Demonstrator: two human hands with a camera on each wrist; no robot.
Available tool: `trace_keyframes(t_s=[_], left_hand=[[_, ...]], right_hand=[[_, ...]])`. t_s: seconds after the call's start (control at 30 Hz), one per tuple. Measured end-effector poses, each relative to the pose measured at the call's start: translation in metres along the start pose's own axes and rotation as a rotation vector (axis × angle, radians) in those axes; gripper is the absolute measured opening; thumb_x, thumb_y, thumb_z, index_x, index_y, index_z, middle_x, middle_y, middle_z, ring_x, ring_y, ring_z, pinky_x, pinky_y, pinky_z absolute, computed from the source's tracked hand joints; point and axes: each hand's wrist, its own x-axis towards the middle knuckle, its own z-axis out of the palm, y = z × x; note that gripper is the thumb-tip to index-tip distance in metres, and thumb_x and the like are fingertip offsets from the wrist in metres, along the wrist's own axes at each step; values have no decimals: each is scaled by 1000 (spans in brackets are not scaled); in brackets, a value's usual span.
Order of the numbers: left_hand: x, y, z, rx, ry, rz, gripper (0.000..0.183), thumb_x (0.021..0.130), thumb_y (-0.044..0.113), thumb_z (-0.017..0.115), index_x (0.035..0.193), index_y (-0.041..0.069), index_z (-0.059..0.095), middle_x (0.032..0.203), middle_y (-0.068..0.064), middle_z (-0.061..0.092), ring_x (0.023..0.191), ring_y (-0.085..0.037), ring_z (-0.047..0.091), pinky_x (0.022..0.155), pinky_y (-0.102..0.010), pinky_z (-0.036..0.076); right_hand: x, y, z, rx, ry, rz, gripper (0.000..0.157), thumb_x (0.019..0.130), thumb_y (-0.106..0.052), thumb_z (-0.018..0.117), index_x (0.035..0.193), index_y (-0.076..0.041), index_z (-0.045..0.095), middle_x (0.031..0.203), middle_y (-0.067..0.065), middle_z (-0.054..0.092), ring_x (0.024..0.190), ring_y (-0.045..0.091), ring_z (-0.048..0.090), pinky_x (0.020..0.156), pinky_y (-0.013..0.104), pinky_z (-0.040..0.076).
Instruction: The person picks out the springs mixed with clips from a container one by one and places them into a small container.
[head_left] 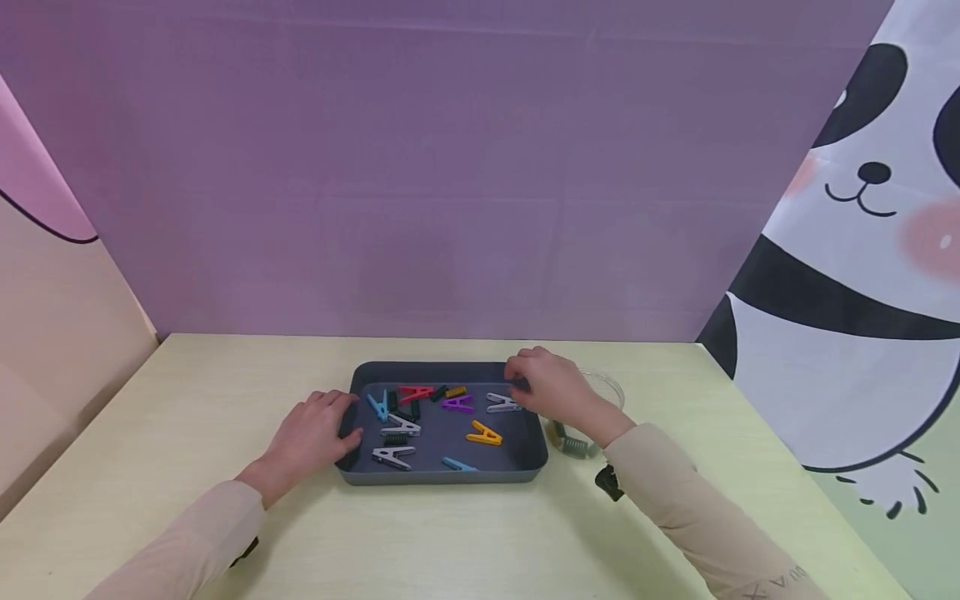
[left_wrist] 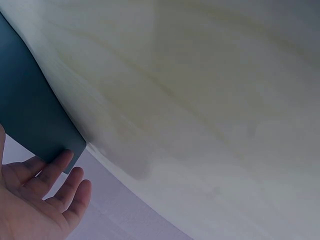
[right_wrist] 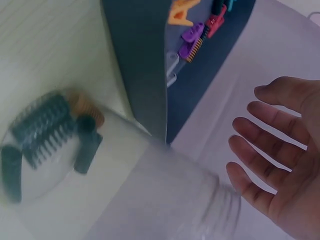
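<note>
Nearest me, before a dark grey, rectangular, round-cornered tray (head_left: 442,478), my beige sleeves (head_left: 667,479) reach over a pale wood-look tabletop (head_left: 420,542). At the tray's left wall is my left hand (head_left: 309,433), its fingers spread and gently bent, touching the tray near a corner. Just inside the tray's near wall lies a light blue clip (head_left: 459,464); left of it are two grey V-shaped clips (head_left: 394,452), one behind the other, and right of the tray's middle is an orange clip (head_left: 491,435). Beside the tray's right wall, near my right forearm, stands a clear round jar (head_left: 620,390) holding dark green ribbed pieces (right_wrist: 50,125). Farther back in the tray, left to right, lie a blue clip (head_left: 381,410), a red clip (head_left: 415,392), a purple clip (head_left: 457,405) and a third grey clip (head_left: 504,403), with black ribbed pieces (head_left: 415,409) and a gold ribbed piece (head_left: 456,391) among them. By the tray's far right corner is my right hand (head_left: 553,385), fingers spread and loosely bent; whether it touches the rim, I cannot tell. Beyond the tray hangs a purple backdrop (head_left: 450,183), and to its far right, a black-and-white cartoon panda (head_left: 873,200).
</note>
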Motion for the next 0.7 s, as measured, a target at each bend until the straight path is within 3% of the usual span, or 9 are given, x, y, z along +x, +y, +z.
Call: trace_keyframes(t_s=[0.3,0.7], left_hand=[[0,0,-1,-9,6,7,46,78,32,67,113,3,59,112,-14,62,102,-31,55,82,-44,49],[0,1,-3,-19,-13,-10,47,79,31,65,115,2,57,114,-14,61,105,-31,54,85,-46,47]], right_hand=[[16,-10,21,-14,-4,-83,18,78,-19,69,94,-12,64,90,-1,63,81,16,55,65,31,50],[38,-15,31,-46,-70,-134,22,79,-22,70,98,-11,65,95,1,64,86,18,54,73,32,50]])
